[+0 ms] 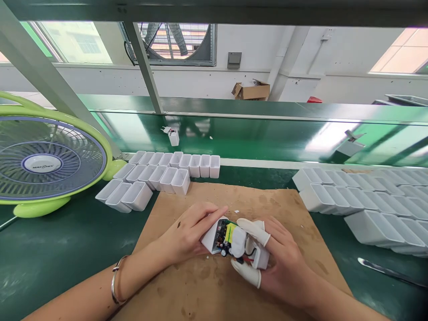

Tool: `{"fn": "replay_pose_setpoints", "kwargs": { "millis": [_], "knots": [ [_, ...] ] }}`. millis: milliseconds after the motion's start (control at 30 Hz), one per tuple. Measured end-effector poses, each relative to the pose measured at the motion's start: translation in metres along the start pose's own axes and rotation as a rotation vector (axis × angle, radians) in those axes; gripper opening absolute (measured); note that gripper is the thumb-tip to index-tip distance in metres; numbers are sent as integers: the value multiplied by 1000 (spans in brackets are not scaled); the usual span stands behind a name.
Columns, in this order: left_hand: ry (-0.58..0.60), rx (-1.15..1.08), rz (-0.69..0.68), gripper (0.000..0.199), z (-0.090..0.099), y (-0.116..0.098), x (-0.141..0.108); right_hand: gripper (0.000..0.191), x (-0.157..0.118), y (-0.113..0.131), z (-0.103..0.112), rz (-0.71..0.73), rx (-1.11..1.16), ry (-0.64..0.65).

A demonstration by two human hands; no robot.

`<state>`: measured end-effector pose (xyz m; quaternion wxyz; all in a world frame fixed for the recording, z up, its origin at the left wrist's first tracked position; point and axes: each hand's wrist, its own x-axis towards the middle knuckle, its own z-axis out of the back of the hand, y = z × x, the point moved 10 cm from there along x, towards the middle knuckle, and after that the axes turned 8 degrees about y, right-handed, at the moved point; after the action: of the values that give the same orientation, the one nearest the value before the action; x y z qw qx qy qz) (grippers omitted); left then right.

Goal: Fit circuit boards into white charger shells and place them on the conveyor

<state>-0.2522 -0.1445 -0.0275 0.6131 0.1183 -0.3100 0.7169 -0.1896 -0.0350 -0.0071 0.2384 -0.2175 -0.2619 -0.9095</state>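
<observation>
Over the brown cardboard sheet, my left hand is closed around a white plastic case. My right hand, with white finger cots on some fingers, grips a circuit board carrying a yellow transformer and other small parts. The board's left end lies at the mouth of the case, apparently partly inside it. A small white plastic piece sits under my right fingers, with red and black wires beside it. My right palm hides part of that piece.
Rows of open white cases stand at the left and right. A green fan is at the far left, and a flat metal tool lies at the right. Another white case with parts shows by the green back panel.
</observation>
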Motion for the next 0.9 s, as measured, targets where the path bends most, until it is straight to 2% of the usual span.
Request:
{"fn": "replay_pose_setpoints", "kwargs": {
  "millis": [167, 667, 900],
  "knots": [
    [-4, 18, -47, 62, -1, -4, 1, 52, 1, -2, -6, -22, -17, 32],
    [15, 3, -41, 64, -3, -3, 1, 51, 0, 2, -6, -9, -55, 25],
    [25, 18, -38, 65, -3, -3, 0, 59, -3, 0, -10, -11, -44, 23]
  ]
}}
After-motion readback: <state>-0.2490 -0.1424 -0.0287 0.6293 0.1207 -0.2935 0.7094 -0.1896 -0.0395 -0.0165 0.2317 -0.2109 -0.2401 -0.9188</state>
